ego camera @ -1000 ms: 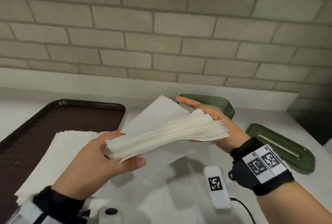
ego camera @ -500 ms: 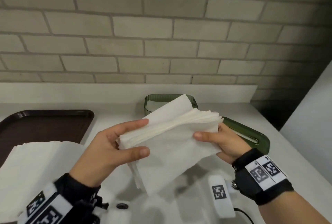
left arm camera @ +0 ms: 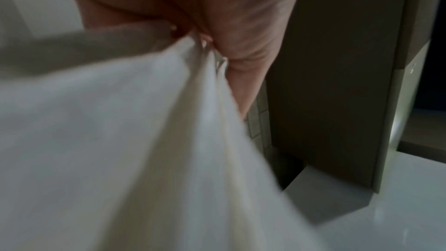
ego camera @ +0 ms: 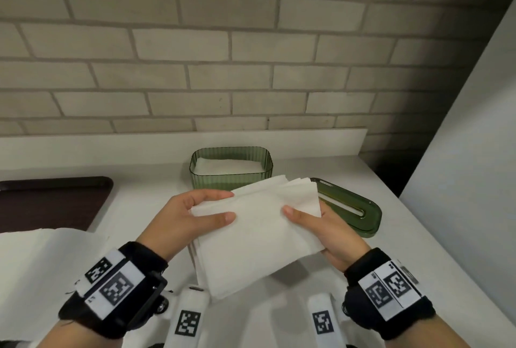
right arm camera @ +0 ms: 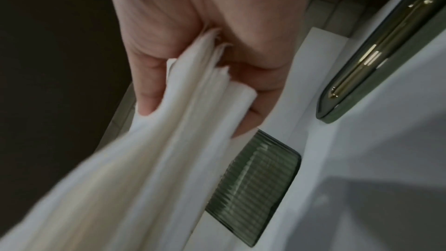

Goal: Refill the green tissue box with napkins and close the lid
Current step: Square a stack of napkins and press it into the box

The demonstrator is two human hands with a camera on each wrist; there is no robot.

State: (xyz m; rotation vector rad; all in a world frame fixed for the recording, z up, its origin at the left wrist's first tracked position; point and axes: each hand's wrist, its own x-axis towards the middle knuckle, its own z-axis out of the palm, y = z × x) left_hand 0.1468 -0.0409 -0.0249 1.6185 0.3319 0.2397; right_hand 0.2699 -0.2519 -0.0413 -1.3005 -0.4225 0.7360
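Note:
Both hands hold a thick stack of white napkins (ego camera: 257, 236) above the counter, just in front of the green tissue box (ego camera: 231, 177). My left hand (ego camera: 192, 216) pinches the stack's left edge, thumb on top. My right hand (ego camera: 321, 225) grips the right edge, thumb on top and fingers underneath. The ribbed box stands open by the wall with some white napkins inside. Its green lid (ego camera: 351, 208) with a slot lies flat on the counter to the right. The wrist views show the stack (left arm camera: 144, 140) (right arm camera: 169, 140) close up, the box (right arm camera: 253, 175) and the lid (right arm camera: 386, 51).
A dark brown tray (ego camera: 53, 202) lies at the left of the white counter (ego camera: 145, 188). More loose white napkins (ego camera: 42, 269) lie at the near left. A brick wall stands behind, and a pale panel (ego camera: 463, 180) rises at the right.
The fanned stack has been squared up and turned flatter between both hands. My right hand shifted from under the far end to the right edge. My view moved right, toward the box.

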